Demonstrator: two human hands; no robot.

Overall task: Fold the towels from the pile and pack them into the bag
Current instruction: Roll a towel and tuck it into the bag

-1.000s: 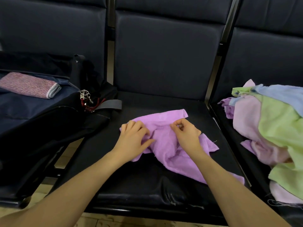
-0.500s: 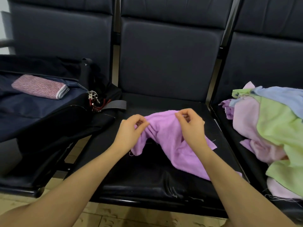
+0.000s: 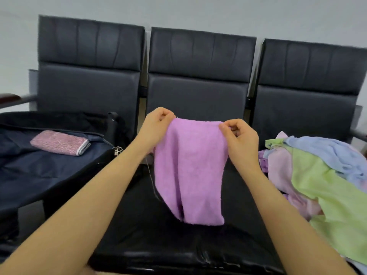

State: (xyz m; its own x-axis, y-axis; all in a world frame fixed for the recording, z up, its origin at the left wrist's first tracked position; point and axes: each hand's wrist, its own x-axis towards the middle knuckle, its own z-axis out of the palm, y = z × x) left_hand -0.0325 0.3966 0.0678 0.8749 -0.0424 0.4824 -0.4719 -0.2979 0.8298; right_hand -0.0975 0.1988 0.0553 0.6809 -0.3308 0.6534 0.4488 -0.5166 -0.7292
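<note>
Towel point(image 3: 188, 171), purple, hung limp between both hands over the seat point(image 3: 158, 245): left hand point(image 3: 156, 126) and right hand point(image 3: 238, 137) each pinched a top corner. Soft, light; corners looked the right hold. Pile point(image 3: 327, 175) right, bag point(image 3: 49, 171) left.

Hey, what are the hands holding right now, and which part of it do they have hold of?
Both hold the purple towel by its top corners: the left hand pinches the left one, the right hand the right one.
</note>
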